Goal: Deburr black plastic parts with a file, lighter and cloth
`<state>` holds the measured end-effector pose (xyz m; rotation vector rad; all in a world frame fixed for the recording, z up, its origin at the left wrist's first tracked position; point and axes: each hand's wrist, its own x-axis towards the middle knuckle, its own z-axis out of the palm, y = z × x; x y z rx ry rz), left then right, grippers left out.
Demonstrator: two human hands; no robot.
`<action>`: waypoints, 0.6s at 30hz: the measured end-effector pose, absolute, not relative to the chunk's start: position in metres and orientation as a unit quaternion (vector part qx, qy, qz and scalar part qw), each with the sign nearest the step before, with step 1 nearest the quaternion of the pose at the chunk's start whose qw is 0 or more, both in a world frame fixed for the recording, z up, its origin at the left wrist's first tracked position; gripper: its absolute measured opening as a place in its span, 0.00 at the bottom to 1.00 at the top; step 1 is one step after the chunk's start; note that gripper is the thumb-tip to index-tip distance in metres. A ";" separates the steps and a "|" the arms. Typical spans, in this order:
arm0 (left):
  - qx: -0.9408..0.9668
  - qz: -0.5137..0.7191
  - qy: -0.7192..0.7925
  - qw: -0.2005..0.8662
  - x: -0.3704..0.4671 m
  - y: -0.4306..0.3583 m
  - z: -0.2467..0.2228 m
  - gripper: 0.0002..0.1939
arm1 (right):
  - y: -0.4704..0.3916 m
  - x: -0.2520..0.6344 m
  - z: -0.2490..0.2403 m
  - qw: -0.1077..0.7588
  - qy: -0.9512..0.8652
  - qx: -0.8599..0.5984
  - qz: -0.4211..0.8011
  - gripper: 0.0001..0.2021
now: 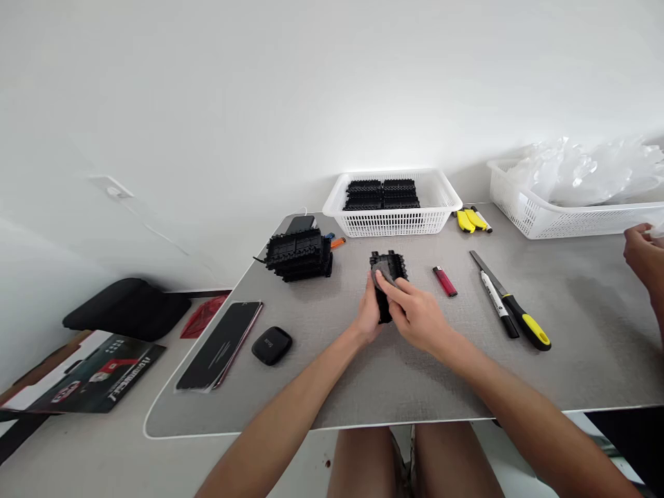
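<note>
My left hand (pixel 367 315) is closed around the near left side of a black plastic part (pixel 398 263) with toothed edges, held at the middle of the table. Between the fingers of my right hand (pixel 415 310) is a small grey pad (pixel 382 272), pressed against the part's upper face. Whether the pad is cloth or sandpaper I cannot tell. My fingers hide much of the part's lower half. To the left lies a stack of similar black parts (pixel 298 252). A red lighter (pixel 445 281) rests just right of my right hand.
Behind stands a white basket (pixel 394 225) with black parts. Another basket (pixel 550 220) holds clear plastic bags; another person's hand (pixel 643 252) is beside it. A file (pixel 523 321), marker (pixel 498 301) and yellow-handled tools (pixel 469 221) lie right; a phone (pixel 220 346) and black case (pixel 272 344) left.
</note>
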<state>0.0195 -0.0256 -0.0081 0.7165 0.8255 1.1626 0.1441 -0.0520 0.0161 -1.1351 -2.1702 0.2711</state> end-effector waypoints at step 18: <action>0.257 0.611 0.352 0.661 0.004 -0.003 0.004 0.27 | -0.051 0.142 0.006 0.502 -0.725 -0.427 0.198 0.21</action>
